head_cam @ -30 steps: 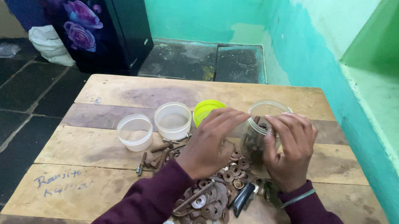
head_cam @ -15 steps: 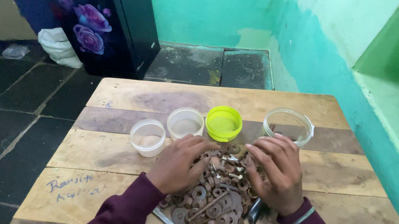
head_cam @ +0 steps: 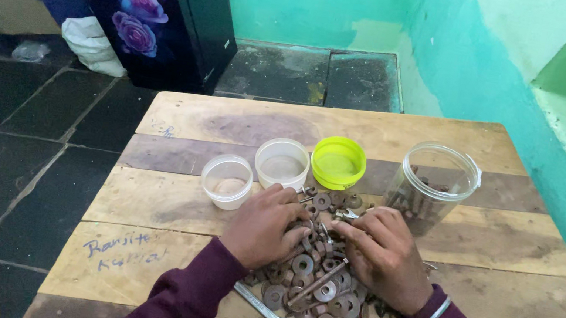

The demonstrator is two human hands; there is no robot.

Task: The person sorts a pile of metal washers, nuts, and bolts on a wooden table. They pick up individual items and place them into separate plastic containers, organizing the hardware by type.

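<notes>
A pile of rusty washers, nuts and bolts [head_cam: 313, 279] lies on the wooden table [head_cam: 503, 289]. My left hand [head_cam: 261, 227] rests palm down on the pile's left side, fingers spread over the pieces. On the right side my right hand [head_cam: 380, 256] lies flat, its fingers reaching into the pile's middle. Neither hand clearly grips a piece. A small spanner [head_cam: 261, 307] lies at the pile's near edge. Beyond my right hand stands an open clear plastic jar [head_cam: 432, 189] with a few rusty parts inside.
Two small clear cups [head_cam: 227, 181] [head_cam: 281, 162] and a yellow-green lid [head_cam: 338, 162] stand in a row behind the pile. A turquoise wall runs along the right. A dark cabinet with flower print [head_cam: 164, 6] stands on the black tiled floor at the back left.
The jar, held in both hands over the pile a second ago, now stands upright on the table. Both hands came down onto the pile and spread over it.
</notes>
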